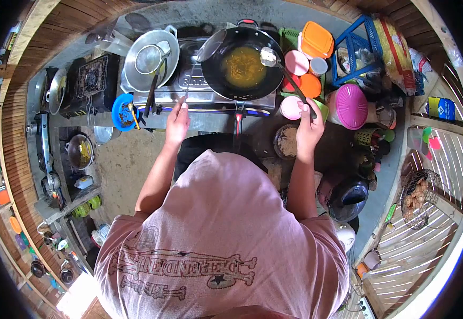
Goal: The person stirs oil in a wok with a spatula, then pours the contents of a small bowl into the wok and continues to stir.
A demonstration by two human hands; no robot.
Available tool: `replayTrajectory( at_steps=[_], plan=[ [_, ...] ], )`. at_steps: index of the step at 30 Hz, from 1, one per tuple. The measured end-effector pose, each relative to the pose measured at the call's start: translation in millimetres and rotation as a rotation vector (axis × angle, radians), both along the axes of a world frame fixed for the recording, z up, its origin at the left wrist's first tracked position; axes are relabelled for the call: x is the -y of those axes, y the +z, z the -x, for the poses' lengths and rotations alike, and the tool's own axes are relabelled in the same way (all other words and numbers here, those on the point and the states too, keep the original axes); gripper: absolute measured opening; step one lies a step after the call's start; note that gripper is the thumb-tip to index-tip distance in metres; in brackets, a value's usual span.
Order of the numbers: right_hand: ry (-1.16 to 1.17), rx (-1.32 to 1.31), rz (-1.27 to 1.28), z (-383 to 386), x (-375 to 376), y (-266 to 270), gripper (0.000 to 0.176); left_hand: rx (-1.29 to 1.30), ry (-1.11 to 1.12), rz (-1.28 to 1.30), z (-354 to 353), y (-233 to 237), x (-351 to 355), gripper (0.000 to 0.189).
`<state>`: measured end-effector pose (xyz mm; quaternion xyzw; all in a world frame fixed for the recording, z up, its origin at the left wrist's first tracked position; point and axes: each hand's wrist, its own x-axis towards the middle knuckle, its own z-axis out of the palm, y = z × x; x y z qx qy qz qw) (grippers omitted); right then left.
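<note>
My right hand (309,130) is closed around the dark handle of a spatula (269,57). Its pale metal blade is over the right side of a black wok (218,80), which holds yellowish oil (244,66) with bits in it. My left hand (178,121) pinches a thin metal handle in front of the stove (193,80). This handle appears to lead up to a flat oval metal head (211,45) at the wok's left rim, though the link is hard to make out. The wok's own handle points toward my body.
Left of the wok, a metal basin (130,72) holds a strainer (149,59). A blue bowl (118,118) with dark contents sits at the counter edge. Lidded containers (316,40) and a pink-lidded tub (351,106) stand on the right. A bowl of pale crumbs (287,142) is below them.
</note>
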<state>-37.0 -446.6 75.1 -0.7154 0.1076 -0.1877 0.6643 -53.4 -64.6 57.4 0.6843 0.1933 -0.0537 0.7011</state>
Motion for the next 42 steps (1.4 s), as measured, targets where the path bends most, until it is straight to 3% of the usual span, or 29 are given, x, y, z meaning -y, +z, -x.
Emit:
replayTrajectory(
  at_steps=[34,42],
  plan=[
    [0.058,-0.006,0.092,-0.8,5.5,-1.1,0.026,-0.029,0.015,-0.049,-1.8,5.6,3.3,0.049],
    [0.032,-0.010,0.008,-1.4,4.3,3.3,0.028,-0.038,0.020,-0.029,-4.5,2.9,2.7,0.049]
  ],
)
